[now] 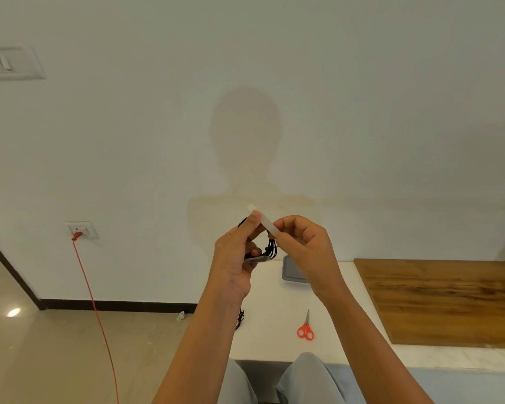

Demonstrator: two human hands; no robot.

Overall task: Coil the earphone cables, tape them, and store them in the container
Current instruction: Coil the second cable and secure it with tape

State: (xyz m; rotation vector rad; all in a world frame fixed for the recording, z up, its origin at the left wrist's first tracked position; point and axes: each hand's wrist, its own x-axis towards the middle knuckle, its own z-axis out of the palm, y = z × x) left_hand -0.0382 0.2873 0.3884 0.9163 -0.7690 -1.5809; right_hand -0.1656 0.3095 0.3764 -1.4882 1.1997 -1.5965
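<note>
The left hand point(233, 258) grips the coiled earphone cable point(272, 249) aloft, its fingertip pinning a tape strip point(264, 222) — the right hand point(303, 246) pinches the other end, seemingly stretching it taut for wrapping.

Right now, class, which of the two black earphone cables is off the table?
The coiled black earphone cable held in the left hand, under the pale tape strip; the other cable lies on the white table edge.
</note>
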